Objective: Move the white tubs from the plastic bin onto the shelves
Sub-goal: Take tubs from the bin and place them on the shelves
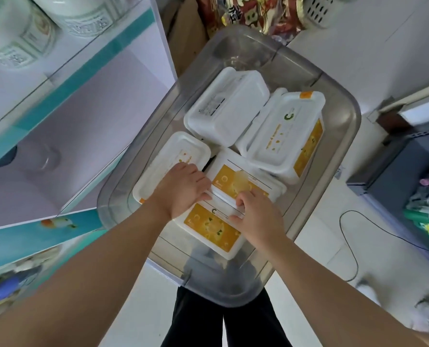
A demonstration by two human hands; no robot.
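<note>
Looking down from the head camera, a clear plastic bin [246, 53] sits on the floor [321, 246], right in front of the person's legs. Five white tubs lie in it, packed close.

The near tub [208, 229] lies on its side with its yellow label up. It sits tight against the tub behind it [243, 180]. Both hands are on this near tub. The left hand [183, 191] has its fingers curled over the white rim at the far edge. The right hand [256, 216] pinches the same rim a little further along. I think it takes two hands because the tub is wide and could tip. It has not left the bin yet.

Three more tubs wait: the left tub [168, 159], the back tub [227, 106] and the right tub [283, 136].

The shelves [88, 116] stand just to the left, with room on one board, so the carry looks short. Since the tubs touch, pulling straight up may be best.
</note>
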